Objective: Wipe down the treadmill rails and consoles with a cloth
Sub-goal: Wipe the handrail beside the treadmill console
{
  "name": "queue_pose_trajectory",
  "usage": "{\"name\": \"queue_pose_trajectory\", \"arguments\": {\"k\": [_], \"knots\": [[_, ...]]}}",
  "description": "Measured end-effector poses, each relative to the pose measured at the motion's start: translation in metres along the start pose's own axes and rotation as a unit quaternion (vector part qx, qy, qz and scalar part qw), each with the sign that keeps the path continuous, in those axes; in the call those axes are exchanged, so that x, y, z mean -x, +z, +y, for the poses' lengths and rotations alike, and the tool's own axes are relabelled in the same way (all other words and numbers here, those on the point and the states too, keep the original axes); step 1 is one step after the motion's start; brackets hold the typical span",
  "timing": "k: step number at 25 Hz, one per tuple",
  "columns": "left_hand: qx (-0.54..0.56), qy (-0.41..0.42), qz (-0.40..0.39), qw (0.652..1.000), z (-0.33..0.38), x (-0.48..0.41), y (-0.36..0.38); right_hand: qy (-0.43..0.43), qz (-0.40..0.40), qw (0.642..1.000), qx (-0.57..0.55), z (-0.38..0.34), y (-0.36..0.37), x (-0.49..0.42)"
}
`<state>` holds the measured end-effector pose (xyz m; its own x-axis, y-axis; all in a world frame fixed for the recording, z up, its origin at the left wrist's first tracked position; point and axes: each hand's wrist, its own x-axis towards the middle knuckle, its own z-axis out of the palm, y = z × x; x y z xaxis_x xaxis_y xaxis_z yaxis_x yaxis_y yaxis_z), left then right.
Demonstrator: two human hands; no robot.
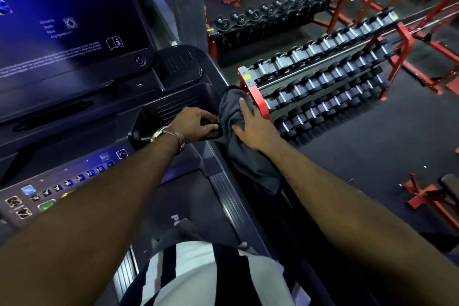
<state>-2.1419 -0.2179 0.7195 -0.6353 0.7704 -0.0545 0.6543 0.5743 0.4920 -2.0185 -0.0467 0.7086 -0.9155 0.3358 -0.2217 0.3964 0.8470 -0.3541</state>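
L hand [196, 119] curls tight round a black handle [214, 134] at the console's [173, 99] near-right corner, fingers & thumb wrapped round it. Brown strap [179, 137] on that wrist. R hand [254, 126] lies flat on the cloth [248, 164], fingers straight & spread, pressing, not gripping.

The cloth is 1 pc, dark grey, soft & creased. It drapes over the treadmill's right edge just right of the handle & hangs down toward the near side. The rail is prob. under it, but hidden.

Left of the hands: 1 glossy screen [62, 20], lit blue. Below it, a sloped button panel [62, 181] w/ small lit icons. Near: matte black belt [178, 206], w/ a ribbed side strip [229, 196] along its right.

Right of the treadmill edge is a narrow gap, then 2 dumbbell racks. Nearer rack [253, 99] is red-framed, 3 tiers, close beside the cloth. Farther rack [273, 17] stands well behind. Open black rubber floor [360, 151] lies near-right of the racks.
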Motion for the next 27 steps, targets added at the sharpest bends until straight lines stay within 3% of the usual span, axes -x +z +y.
{"name": "queue_pose_trajectory", "arguments": {"k": [2, 5, 9, 13, 15, 21, 24, 27], "knots": [[0.009, -0.006, 0.001, 1.000, 0.000, 0.001, 0.000, -0.050, 0.019, 0.993, 0.101, 0.008, 0.012, 0.027], [0.014, -0.014, 0.007, 1.000, -0.002, 0.003, 0.002, -0.098, 0.016, 0.989, 0.114, 0.019, 0.017, 0.033], [0.000, -0.008, 0.009, 1.000, -0.001, 0.000, 0.002, -0.021, -0.003, 0.998, 0.057, -0.003, 0.003, -0.008], [0.003, -0.007, 0.020, 1.000, -0.001, 0.000, 0.001, -0.183, 0.031, 0.968, 0.170, -0.007, 0.010, 0.015], [0.005, -0.010, 0.019, 1.000, -0.002, 0.002, 0.003, -0.193, 0.023, 0.973, 0.122, 0.008, 0.008, 0.025], [0.006, -0.033, 0.017, 0.999, -0.002, 0.003, 0.000, -0.065, 0.023, 0.996, 0.059, -0.019, 0.004, -0.022], [0.028, -0.041, 0.032, 0.998, 0.000, 0.001, -0.004, -0.129, 0.027, 0.987, 0.094, -0.008, 0.001, -0.012], [0.058, -0.064, 0.067, 0.994, -0.002, -0.005, -0.007, -0.172, 0.006, 0.985, 0.027, 0.015, -0.002, -0.002]]}}
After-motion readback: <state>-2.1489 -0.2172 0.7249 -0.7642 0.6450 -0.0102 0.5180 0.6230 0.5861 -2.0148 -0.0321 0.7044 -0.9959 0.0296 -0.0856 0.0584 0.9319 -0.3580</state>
